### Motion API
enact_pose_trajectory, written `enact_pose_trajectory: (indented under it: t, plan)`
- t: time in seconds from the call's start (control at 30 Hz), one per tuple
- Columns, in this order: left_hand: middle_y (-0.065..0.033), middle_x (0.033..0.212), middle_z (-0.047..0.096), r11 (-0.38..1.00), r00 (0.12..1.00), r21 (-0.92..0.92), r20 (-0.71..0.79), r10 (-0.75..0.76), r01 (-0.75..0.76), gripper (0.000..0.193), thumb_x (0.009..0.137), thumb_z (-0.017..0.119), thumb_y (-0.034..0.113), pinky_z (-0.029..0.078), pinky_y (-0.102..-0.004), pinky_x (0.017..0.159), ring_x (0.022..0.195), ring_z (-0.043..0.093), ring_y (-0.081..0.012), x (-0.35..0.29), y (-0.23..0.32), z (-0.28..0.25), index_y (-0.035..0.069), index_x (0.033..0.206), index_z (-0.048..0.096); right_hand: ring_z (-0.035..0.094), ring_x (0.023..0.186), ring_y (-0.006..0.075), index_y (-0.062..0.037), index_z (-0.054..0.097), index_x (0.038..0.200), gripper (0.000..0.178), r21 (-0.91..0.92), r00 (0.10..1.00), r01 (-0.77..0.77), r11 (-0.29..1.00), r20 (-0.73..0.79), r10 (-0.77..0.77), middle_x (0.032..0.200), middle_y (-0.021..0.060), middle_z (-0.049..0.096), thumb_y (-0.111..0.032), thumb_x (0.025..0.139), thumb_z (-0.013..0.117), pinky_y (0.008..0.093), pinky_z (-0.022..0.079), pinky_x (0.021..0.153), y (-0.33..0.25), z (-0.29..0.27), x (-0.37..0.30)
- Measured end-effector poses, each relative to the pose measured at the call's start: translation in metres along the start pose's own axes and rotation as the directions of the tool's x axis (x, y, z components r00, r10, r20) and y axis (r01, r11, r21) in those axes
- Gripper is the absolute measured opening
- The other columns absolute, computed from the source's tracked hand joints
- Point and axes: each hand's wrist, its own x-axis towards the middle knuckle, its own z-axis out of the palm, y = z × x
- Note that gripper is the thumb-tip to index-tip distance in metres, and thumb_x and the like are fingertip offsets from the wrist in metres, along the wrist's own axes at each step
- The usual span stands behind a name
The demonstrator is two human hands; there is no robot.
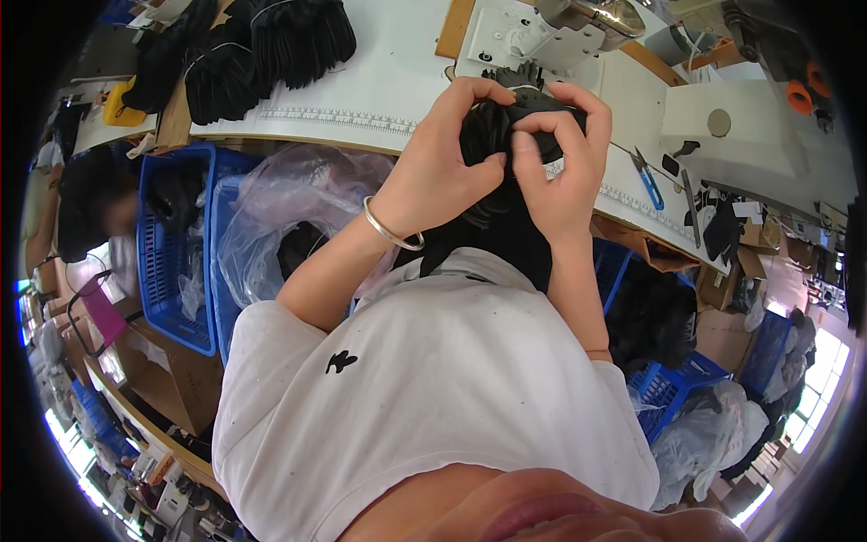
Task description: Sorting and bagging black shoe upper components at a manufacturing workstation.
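Note:
In front of my chest, at the table's near edge, both hands are closed on a bundle of black fabric pieces [488, 131]. My left hand [442, 154] pinches its left side between thumb and fingers, and a silver bangle circles that wrist. On the other side my right hand [569, 167] bends its fingers over the fabric, thumb pointing up. A pale tie shows near the bundle's far end. Just beyond it is a white metal machine plate [519, 41]. Blue-handled thread snips [647, 181] lie on the table to the right of my right hand.
More tied black fabric bundles [302, 36] lie on the white table [370, 90] at far left. A sewing machine [741, 135] stands at right. Blue crates [176, 253] and clear plastic bags [280, 208] sit below the table's left part. Another person [95, 203] is at far left.

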Motion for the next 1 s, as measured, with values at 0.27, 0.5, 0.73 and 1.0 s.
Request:
enact_pose_trajectory:
  t: [0.27, 0.5, 0.73, 1.0]
  plan:
    - [-0.0091, 0.125, 0.056, 0.998, 0.997, -0.037, 0.053, -0.052, 0.054, 0.055, 0.076, 0.069, -0.002, 0.045, -0.0326, 0.103, 0.117, 0.057, -0.0225, -0.001, 0.003, -0.013, 0.002, 0.127, 0.049, 0.051, 0.114, 0.0313, -0.0078, 0.066, 0.090, 0.013, 0.097, 0.996, -0.084, 0.992, -0.012, 0.085, 0.125, 0.0121, 0.054, -0.009, 0.079, 0.074, 0.0405, 0.044, 0.096, 0.009, -0.002, 0.004]
    - [-0.0087, 0.128, 0.055, 0.998, 0.994, -0.028, 0.090, -0.057, 0.059, 0.057, 0.077, 0.067, -0.003, 0.041, -0.0341, 0.108, 0.124, 0.053, -0.0209, -0.003, 0.004, -0.013, 0.002, 0.130, 0.047, 0.049, 0.117, 0.0314, -0.0090, 0.068, 0.092, 0.014, -0.002, 0.989, 0.006, 1.000, 0.151, -0.005, 0.127, 0.0100, 0.052, -0.007, 0.079, 0.073, 0.0393, 0.044, 0.097, -0.002, -0.008, 0.008]
    - [-0.0097, 0.129, 0.054, 1.000, 0.996, 0.012, 0.091, -0.014, 0.013, 0.056, 0.077, 0.064, -0.004, 0.040, -0.0343, 0.110, 0.125, 0.052, -0.0221, -0.003, 0.002, -0.014, 0.002, 0.130, 0.046, 0.048, 0.119, 0.0319, -0.0109, 0.068, 0.091, 0.018, 0.088, 0.992, -0.015, 0.996, 0.130, 0.003, 0.128, 0.0077, 0.052, -0.013, 0.077, 0.079, 0.0401, 0.045, 0.097, 0.007, -0.008, 0.006]
    - [-0.0105, 0.136, 0.052, 0.998, 0.993, -0.034, 0.114, -0.042, 0.046, 0.058, 0.077, 0.060, -0.008, 0.031, -0.0364, 0.116, 0.131, 0.047, -0.0206, -0.006, 0.001, -0.015, 0.002, 0.133, 0.046, 0.049, 0.116, 0.0328, -0.0120, 0.066, 0.089, 0.015, -0.100, 0.981, 0.089, 0.991, 0.182, -0.070, 0.126, 0.0058, 0.056, -0.010, 0.077, 0.075, 0.0428, 0.048, 0.092, -0.006, -0.008, 0.008]
